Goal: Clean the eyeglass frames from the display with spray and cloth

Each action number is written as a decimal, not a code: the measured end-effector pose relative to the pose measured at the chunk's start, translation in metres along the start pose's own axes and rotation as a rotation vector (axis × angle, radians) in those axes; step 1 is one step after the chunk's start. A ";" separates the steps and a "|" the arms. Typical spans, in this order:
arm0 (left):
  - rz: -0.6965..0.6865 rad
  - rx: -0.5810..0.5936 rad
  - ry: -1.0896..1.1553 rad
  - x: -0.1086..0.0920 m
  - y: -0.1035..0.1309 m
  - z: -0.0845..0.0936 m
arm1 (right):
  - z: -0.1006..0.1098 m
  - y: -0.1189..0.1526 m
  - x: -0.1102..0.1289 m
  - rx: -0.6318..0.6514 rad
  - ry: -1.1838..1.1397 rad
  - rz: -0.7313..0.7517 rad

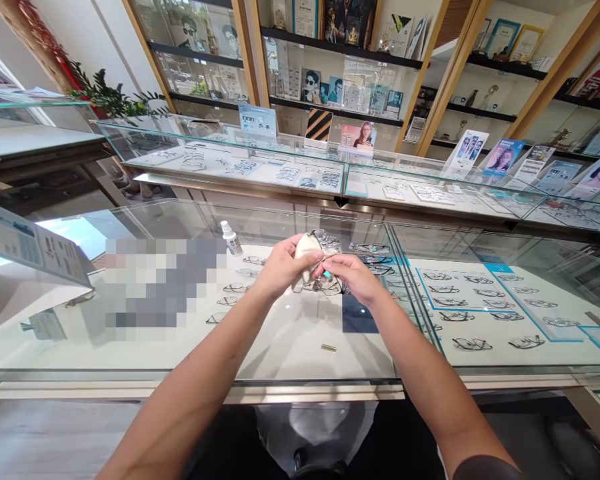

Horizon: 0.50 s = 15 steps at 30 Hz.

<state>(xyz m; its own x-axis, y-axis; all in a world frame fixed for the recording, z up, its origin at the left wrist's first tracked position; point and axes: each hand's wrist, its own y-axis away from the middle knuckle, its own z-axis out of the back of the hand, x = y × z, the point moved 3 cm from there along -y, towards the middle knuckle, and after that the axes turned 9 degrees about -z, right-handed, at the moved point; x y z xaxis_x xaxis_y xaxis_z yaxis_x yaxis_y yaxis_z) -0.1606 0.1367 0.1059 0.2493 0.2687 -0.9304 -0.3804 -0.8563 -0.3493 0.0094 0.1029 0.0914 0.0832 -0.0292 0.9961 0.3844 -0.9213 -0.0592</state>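
Above the glass counter, both my hands are close together in front of me. My left hand (289, 263) is closed around a cream-coloured cleaning cloth (306, 248), thumb on top. A pair of eyeglasses (326, 237) with a thin dark rim shows beside the cloth, partly covered by it and by my fingers. The fingertips of my right hand (351, 275) pinch together at the eyeglasses and the edge of the cloth. A small blue-green glint shows by those fingertips. Exactly where each finger grips the frame is hidden.
A white spray bottle (232, 240) stands left of my hands. Rows of eyeglasses lie in the glass display counter (290, 360), beside a small gold-coloured bar (329, 347). A folded sign (35, 250) stands at left. Another display case (260, 177) and shelves are behind.
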 end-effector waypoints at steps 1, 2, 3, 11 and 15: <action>-0.015 -0.028 -0.007 0.001 0.000 -0.001 | -0.001 0.000 0.000 -0.007 0.003 -0.005; -0.032 -0.057 -0.011 0.001 0.001 -0.002 | -0.002 0.000 0.000 -0.015 0.006 -0.011; -0.047 -0.081 -0.013 0.002 0.001 -0.002 | -0.003 0.000 0.000 -0.022 0.009 -0.017; -0.052 -0.152 0.049 0.012 -0.004 0.007 | -0.003 -0.002 -0.002 -0.033 0.032 -0.017; 0.031 -0.035 0.164 0.008 -0.005 0.008 | 0.006 -0.002 -0.001 -0.070 0.019 -0.007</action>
<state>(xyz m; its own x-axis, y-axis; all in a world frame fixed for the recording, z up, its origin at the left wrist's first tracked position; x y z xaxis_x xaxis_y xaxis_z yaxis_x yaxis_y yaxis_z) -0.1633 0.1464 0.0989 0.3813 0.1685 -0.9090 -0.3593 -0.8789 -0.3137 0.0140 0.1074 0.0896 0.0634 -0.0298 0.9975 0.3193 -0.9464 -0.0486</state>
